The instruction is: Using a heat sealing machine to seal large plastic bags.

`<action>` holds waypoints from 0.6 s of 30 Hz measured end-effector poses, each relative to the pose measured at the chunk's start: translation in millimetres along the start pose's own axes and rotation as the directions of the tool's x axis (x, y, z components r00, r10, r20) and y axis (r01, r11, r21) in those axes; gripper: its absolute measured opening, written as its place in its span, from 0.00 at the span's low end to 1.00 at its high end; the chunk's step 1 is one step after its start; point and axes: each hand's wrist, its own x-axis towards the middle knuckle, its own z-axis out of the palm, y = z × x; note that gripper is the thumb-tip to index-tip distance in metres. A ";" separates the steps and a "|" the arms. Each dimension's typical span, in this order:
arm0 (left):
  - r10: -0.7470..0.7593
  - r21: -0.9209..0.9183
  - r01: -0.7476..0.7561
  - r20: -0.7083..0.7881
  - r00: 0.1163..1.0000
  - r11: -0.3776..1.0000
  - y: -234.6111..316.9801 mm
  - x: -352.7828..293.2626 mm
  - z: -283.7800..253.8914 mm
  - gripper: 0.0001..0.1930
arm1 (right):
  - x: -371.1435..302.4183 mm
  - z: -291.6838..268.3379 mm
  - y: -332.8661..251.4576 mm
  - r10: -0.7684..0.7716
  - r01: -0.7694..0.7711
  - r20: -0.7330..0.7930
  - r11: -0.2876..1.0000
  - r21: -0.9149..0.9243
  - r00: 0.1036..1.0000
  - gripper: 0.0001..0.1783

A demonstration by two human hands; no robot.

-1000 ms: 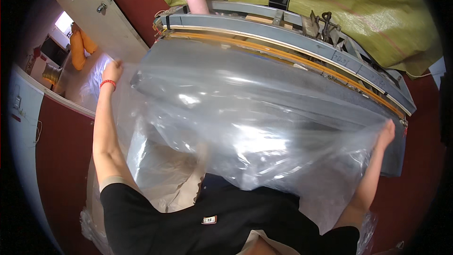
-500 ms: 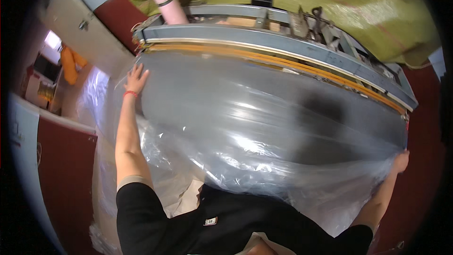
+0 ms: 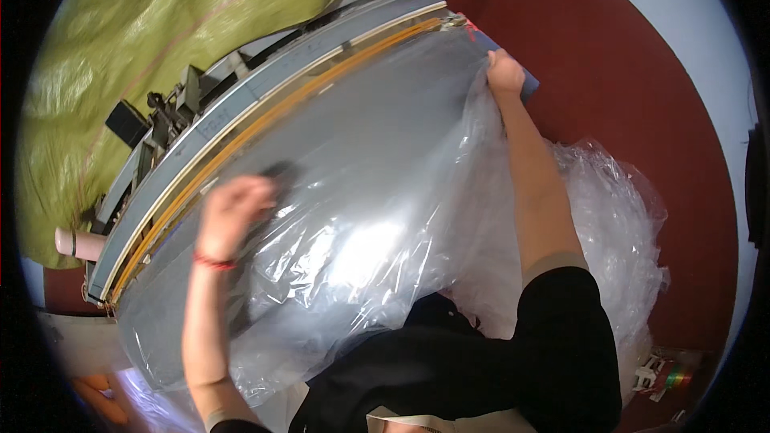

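Observation:
Clear plastic film (image 3: 369, 248) spreads over a grey flat surface (image 3: 377, 88), creased and shiny toward my body. At the far right corner my right hand (image 3: 505, 74) is closed on the film's edge and draws it into taut folds. My left hand (image 3: 234, 212), with a red band at the wrist, is over the left-middle part of the film. Its fingers look curled but are smeared by motion, so I cannot tell whether it touches or holds the film.
A blue-grey metal frame (image 3: 273, 72) with an orange strip (image 3: 265, 120) runs along the far edge. Behind it hangs a yellow-green sheet (image 3: 160, 24). A pink bottle (image 3: 79, 244) stands at the left end. Bunched film (image 3: 609, 224) lies at right beside a dark red wall (image 3: 634, 72).
The view has swung toward the right end of the surface. My left hand has left the far left corner and moved over the film's middle. My right hand keeps hold of the film.

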 end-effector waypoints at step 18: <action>0.092 -0.270 0.340 0.883 0.460 0.901 2.1 -59.6 144.3 0.13 | -4.2 -5.4 -10.8 -0.018 0.013 0.082 0.998 0.066 0.996 0.19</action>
